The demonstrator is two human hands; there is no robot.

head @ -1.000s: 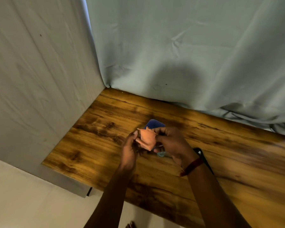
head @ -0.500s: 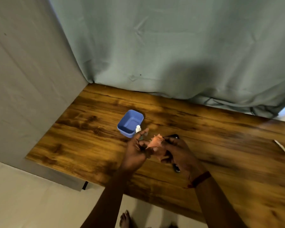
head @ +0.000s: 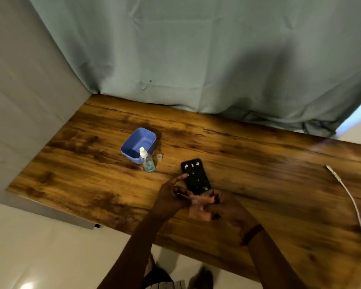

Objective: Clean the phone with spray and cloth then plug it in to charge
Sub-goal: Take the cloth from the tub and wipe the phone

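A black phone (head: 195,176) lies flat on the wooden table (head: 258,163), its face dotted with droplets. My left hand (head: 173,192) rests at the phone's near left edge, one finger touching its side. My right hand (head: 223,207) sits just below the phone's near end and holds a small orange cloth (head: 200,211); the left fingers also touch the cloth's edge. A small clear spray bottle (head: 147,161) with a white nozzle stands upright to the left, with its clear cap (head: 159,157) beside it.
A blue plastic tub (head: 148,135) stands just behind the bottle. A white charging cable (head: 351,202) runs along the table's right side. A grey-green curtain (head: 196,59) hangs behind the table and a grey wall (head: 19,101) closes the left.
Both hands came down and nearer with the cloth, uncovering the phone, the bottle and the tub. The view swung right, bringing the cable into sight.
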